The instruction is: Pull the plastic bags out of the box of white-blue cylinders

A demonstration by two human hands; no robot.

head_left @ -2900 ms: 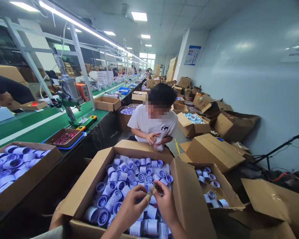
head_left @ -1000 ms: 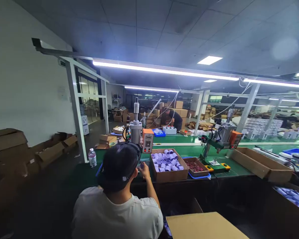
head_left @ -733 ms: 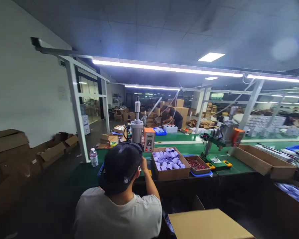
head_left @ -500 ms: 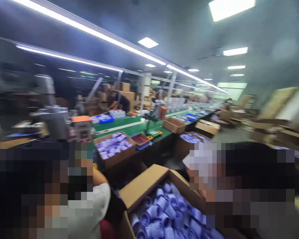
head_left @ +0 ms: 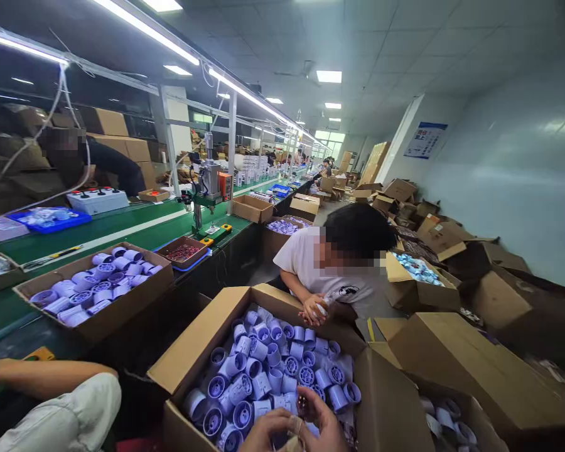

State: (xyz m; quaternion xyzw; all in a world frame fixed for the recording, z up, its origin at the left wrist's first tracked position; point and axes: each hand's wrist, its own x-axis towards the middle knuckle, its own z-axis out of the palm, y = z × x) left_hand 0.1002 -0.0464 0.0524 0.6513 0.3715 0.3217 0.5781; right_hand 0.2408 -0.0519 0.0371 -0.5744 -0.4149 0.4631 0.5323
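Observation:
My left hand (head_left: 267, 432) and my right hand (head_left: 324, 422) come together at the bottom, over the near side of a large open carton (head_left: 201, 333). The fingers of my right hand curl around small dark reddish parts (head_left: 304, 403) with shiny metal dots. My left fingers are bent beside them, and what they hold, if anything, is hidden. A pale wrap shows on one finger where the hands meet. Just beyond my hands, the carton is full of pale purple plastic cups (head_left: 273, 355), some with spoked ends, lying at all angles.
A co-worker (head_left: 306, 260) leans over the carton's far side, hands together. Another person's arm (head_left: 51, 376) reaches in at left. On the green conveyor bench are a box of cups (head_left: 98, 326), a tray of red parts (head_left: 183, 251) and a press machine (head_left: 209, 182). Cartons (head_left: 489, 370) crowd the right.
The view has swung right and steadied. The carton of cups now shows more fully, and both my hands have come into view at the bottom.

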